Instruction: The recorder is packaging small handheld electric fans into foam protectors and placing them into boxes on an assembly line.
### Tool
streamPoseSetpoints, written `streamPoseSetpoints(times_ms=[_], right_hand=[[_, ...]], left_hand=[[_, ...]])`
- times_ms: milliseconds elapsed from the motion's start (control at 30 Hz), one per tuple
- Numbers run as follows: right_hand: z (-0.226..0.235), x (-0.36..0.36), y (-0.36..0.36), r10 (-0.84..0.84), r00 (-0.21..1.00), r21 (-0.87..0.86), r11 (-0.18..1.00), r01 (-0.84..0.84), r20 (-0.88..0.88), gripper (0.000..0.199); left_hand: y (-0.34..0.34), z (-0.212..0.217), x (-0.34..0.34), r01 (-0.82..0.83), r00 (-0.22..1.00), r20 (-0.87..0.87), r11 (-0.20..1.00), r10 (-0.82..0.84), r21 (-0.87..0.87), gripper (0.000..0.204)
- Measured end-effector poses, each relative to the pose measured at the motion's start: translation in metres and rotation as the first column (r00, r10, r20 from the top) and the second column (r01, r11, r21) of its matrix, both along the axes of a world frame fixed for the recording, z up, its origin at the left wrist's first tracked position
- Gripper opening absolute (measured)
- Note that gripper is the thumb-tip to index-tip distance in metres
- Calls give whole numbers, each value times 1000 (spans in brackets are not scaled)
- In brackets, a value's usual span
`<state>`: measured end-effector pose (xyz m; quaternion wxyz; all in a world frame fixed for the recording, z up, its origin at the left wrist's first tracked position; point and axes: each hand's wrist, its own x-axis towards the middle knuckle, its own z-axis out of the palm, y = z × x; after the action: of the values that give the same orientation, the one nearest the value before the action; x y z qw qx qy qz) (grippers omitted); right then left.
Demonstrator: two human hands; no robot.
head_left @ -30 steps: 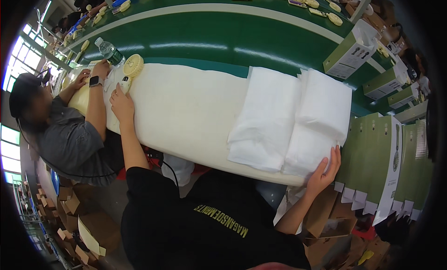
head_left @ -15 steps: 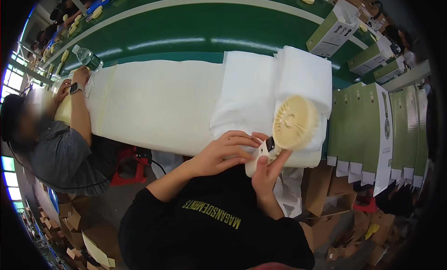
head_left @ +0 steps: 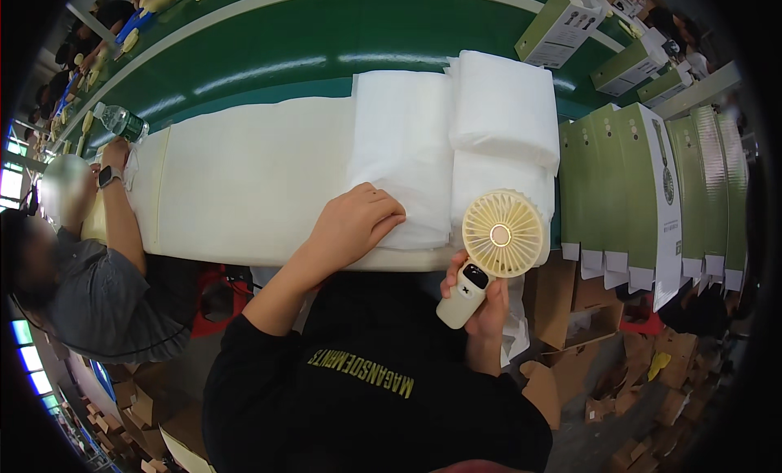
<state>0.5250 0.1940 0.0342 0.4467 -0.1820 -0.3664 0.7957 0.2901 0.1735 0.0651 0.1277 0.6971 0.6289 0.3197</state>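
My right hand is wrapped round the handle of a cream handheld fan. Its round slatted head points up, and a small dark display shows on the front of the body. At the near edge of a pile of thin white plastic bags, my left hand has its fingers bent and closed at the top layer. Those fingertips are partly hidden. A second, folded pile of white bags lies to the right, behind the fan.
Green-and-white boxes stand in a row at the right. Behind the cream padded table runs a green conveyor belt carrying more boxes. At the left sits a co-worker beside a plastic bottle. Cardboard cartons are below right.
My left hand has left the fan and moved to the white bags. The right hand has turned the fan so its front faces up, and lowered it slightly.
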Motion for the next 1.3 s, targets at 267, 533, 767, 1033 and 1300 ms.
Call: streamPoseSetpoints(times_ms=[267,533,767,1033,1300], right_hand=[[-15,8,-7,-15,989,10,1000,13,145,75],[-8,-25,-28,180,973,-210,955,-208,-144,78],[5,-32,17,-93,866,476,861,-178,491,80],[49,-39,21,-518,761,593,774,222,391,64],[14,-14,37,-781,560,777,526,347,278,47]], left_hand=[[-4,17,3,-99,949,293,991,120,-87,7],[-3,21,3,55,799,567,915,200,-400,10],[9,10,9,-172,153,972,974,176,-149,14],[-5,-4,75,31,945,247,808,-216,588,43],[9,10,56,289,283,952,936,114,-198,78]])
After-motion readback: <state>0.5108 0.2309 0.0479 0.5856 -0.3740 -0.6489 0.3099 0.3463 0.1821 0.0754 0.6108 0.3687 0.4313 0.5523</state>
